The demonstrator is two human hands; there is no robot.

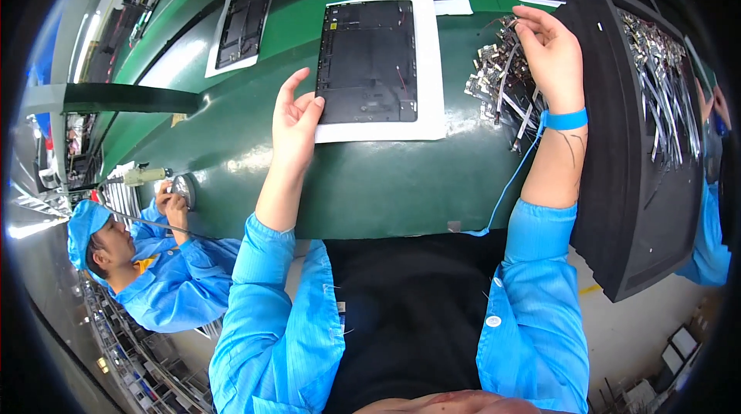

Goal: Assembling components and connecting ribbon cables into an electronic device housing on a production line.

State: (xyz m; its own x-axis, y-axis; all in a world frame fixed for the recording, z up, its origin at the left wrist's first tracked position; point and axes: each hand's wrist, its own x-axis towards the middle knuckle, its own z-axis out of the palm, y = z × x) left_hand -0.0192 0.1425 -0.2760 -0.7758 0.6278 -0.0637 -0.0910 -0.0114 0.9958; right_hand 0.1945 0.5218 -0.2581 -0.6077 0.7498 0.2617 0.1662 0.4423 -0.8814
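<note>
A person in bright blue sleeves and a black top works at a long, glossy green table (370, 190). In front of them, left of centre, a flat black rectangular panel (369, 67), like a tablet's shell with a small yellow label, lies inner side up on a white rectangular sheet (431, 98).

The person's left hand (295, 125) is at the panel's near left corner. Its thumb touches the edge; the fingers are loosely curled and parted, without a grip around the panel.

Their right hand (554, 51) is over a tangled pile of small circuit boards with silver ribbon cables (498, 74), heaped to the right of the sheet. Thumb and forefinger come close together beside a thin wire at the pile's far end; from here I cannot tell whether they pinch it. A blue elastic wrist strap (566, 119) circles that wrist, its thin blue cord (505, 190) running down to the table's near edge.

Further right stands a stack of black foam trays (610, 206), more ribboned boards (664, 90) lying in the top one. Across the table, three similar dark panels (243, 24) rest on white sheets. On the left, a co-worker in a blue cap and jacket (170, 294) has both hands at a round silvery object (184, 192), beside a pale green tool (143, 175).
</note>
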